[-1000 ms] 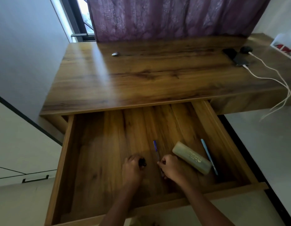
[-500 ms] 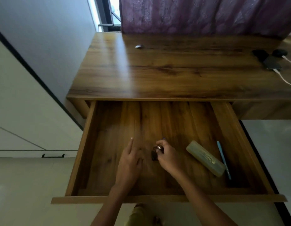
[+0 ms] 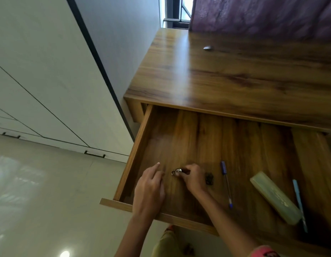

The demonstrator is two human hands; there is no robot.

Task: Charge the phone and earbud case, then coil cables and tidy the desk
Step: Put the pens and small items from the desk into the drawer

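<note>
Though small, metal ring (image 3: pixel 176 172) between right fingers (image 3: pixel 188 169).

A purple curtain (image 3: pixel 263 15) hangs beside a window (image 3: pixel 176 12), and white cupboard doors (image 3: pixel 40 80) with a dark handle (image 3: pixel 95 154) meet a glossy pale floor (image 3: pixel 40 201).

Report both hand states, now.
Left hand: open, fingers extended, holding nothing.
Right hand: closed, pinching a small shiny metal piece.
</note>
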